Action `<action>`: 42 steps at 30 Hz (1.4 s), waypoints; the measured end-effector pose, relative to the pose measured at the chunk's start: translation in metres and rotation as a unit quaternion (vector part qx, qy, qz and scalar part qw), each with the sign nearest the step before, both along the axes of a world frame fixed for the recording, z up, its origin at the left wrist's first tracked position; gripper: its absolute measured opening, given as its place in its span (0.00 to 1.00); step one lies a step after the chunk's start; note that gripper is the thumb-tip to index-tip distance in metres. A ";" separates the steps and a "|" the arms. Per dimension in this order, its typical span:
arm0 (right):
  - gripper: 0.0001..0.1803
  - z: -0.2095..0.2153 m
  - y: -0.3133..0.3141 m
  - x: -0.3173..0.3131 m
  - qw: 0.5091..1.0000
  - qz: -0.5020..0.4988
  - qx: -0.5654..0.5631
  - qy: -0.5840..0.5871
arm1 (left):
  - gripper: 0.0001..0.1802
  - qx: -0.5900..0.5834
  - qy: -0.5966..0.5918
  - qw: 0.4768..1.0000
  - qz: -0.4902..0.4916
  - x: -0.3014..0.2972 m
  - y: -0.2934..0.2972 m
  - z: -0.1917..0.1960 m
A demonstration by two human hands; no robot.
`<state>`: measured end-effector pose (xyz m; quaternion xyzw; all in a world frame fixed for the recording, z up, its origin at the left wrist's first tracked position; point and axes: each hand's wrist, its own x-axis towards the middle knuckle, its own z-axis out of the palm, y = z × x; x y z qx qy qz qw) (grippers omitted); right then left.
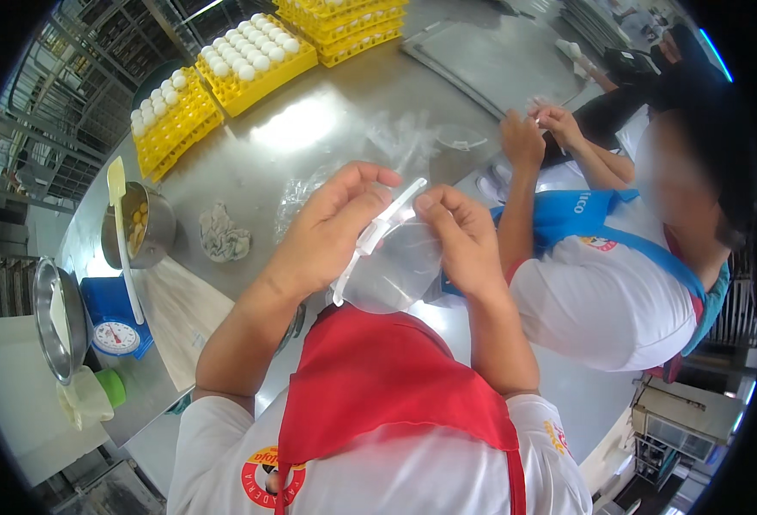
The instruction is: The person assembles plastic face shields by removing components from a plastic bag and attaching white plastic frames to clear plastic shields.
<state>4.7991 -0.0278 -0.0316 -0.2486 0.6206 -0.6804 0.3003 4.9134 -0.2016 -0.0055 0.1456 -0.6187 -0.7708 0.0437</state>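
My left hand point(337, 221) is half curled, its thumb against a white strip point(380, 230) and its fingertips bent above; I cannot tell whether they close firmly on it. My right hand point(468, 236) has thumb and forefinger nearly together, pinching the edge of a clear plastic sheet point(406, 268) near the strip's upper end, with the other fingers folded in. The strip slants between my two hands, and the sheet spreads out from it toward my right hand, just above my red apron point(378, 360).

Beyond my hands, crumpled clear wrapping point(404, 142) lies on the steel table point(310, 94). Farther off, ahead and to the left, white eggs point(245, 47) sit in stacked yellow trays point(262, 81). To the left of my left hand I have a rumpled cloth point(224, 233), then a steel pot point(159, 225) with yolks inside and a pale spatula point(122, 225) across it, and a blue scale point(110, 300) nearer me. Past my right hand, a co-worker point(584, 300) in a blue apron holds something small, too indistinct to name.
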 end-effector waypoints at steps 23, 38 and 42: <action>0.15 0.001 0.013 -0.003 0.974 -0.175 -0.026 0.143 | 0.50 0.145 0.081 0.985 -0.055 0.024 -0.001 -0.013; 0.15 -0.020 0.007 0.004 0.984 -0.156 -0.087 0.029 | 0.19 0.101 0.030 0.994 -0.021 0.026 0.002 -0.010; 0.15 -0.027 0.003 0.006 0.987 -0.146 -0.069 0.004 | 0.19 0.118 0.032 0.992 -0.014 0.026 -0.004 -0.023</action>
